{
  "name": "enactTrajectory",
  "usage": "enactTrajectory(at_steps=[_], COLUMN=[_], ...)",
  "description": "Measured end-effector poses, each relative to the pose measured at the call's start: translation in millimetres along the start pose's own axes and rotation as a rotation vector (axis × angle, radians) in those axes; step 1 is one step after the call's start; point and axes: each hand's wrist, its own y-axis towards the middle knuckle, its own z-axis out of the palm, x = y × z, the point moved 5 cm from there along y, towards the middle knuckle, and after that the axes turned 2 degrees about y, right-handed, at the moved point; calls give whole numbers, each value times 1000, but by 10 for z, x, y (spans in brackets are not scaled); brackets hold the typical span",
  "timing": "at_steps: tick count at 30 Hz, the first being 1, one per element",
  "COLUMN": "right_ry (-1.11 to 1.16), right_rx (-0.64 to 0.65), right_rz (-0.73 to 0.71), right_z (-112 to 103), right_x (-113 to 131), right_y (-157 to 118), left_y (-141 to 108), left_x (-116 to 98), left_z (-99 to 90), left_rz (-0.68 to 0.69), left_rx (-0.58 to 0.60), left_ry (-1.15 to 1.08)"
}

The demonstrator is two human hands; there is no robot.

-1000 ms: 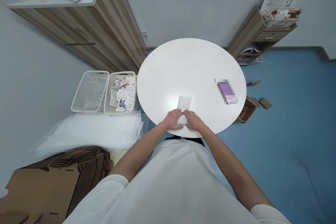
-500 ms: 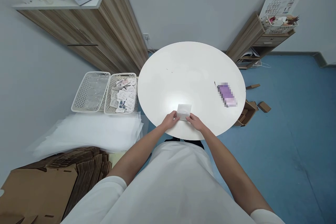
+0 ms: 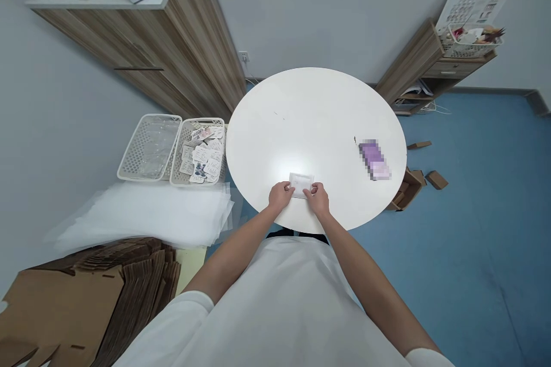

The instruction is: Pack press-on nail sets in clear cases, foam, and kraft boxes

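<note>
A small, flat, whitish rectangular packet (image 3: 302, 184) is between my hands near the front edge of the round white table (image 3: 318, 109). My left hand (image 3: 280, 195) grips its left side, the thumb lying on top. On the right side, my right hand (image 3: 317, 198) pinches it with the thumb over the near corner and the fingers curled at the edge. The packet looks thin and slightly see-through; what is inside cannot be made out.
A blurred purple item (image 3: 374, 159) lies on the table's right. Left of the table are a basket of printed cards (image 3: 202, 152), a basket of clear bags (image 3: 150, 146), white translucent sheets (image 3: 146, 212) and folded cardboard boxes (image 3: 64, 304). An open carton (image 3: 407, 189) stands on the floor at right.
Both hands have closed in more on the packet's sides, the right hand's fingers curling more. The packet looks flatter and its surface shows differently. The view has shifted slightly.
</note>
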Motion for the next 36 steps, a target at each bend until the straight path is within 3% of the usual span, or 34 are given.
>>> enactTrajectory(at_steps=[7,13,19,24,31,36], right_ry=[15,121,284,253,182,125], right_rx=[90,277,462,426,494,483], right_rz=[-13,50,158,165,71,36], right_z=[-90,-194,-144,-159,42,292], right_x=[-3,-99,-166,-164,167,454], right_y=[40,-17,-59,53,78,123], left_y=[-48,-129,-208,-216,-153,-73], left_x=[20,16,37,-40,-144,6], left_z=[-53,-115,-31,-16,29,-201], left_rz=[-103,-202,-268,-235,-24,-25], left_rx=[-65,-116,-6,6,159,169], left_ry=[-50,-93,-179,-168,-162,-193])
